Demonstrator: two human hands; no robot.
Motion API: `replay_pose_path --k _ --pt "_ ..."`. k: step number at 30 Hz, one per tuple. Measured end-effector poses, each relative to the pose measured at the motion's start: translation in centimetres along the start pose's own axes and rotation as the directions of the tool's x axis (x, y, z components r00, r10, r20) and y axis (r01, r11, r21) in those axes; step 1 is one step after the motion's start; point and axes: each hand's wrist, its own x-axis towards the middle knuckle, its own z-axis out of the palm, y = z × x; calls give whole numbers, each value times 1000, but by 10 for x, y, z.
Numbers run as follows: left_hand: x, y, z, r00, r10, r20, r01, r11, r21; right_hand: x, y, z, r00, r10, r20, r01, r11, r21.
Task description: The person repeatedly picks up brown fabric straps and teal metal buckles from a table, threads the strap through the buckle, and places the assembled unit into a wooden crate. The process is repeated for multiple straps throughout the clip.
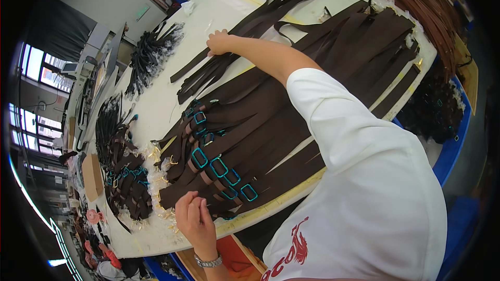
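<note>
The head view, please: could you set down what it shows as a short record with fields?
Surface: white worktable
Main material: dark brown straps spread across the table
Fittings: teal rectangular buckles on the strap ends nearest the person
Left hand: resting on the near strap ends; wristwatch on its wrist
Right hand: reaching out onto a loose strap bundle
Elsewhere: black strap piles toward the left edge
</note>
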Motion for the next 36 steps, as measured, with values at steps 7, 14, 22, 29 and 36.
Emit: replay_pose_path --k 7,14,22,29,36 --pt "-13 7 8 998 -44 36 48 994 -94 19 15 -4 962 -249 -115 237 966 -106" --pt "31 19 14 1000 9 -23 -13 988 -154 23 24 -44 918 -351 -188 296 917 -266" --pt "31 30 4 1000 0 -27 -6 974 -228 -1 58 -32 956 -292 -26 286 948 -143" --pt "16 29 -5 996 -87 -19 78 956 -284 -5 35 -56 924 -268 -272 309 943 121" --pt "65 5 5 938 -212 275 315 187 -930 -115 -103 -224 833 -509 -219 473 449 758"
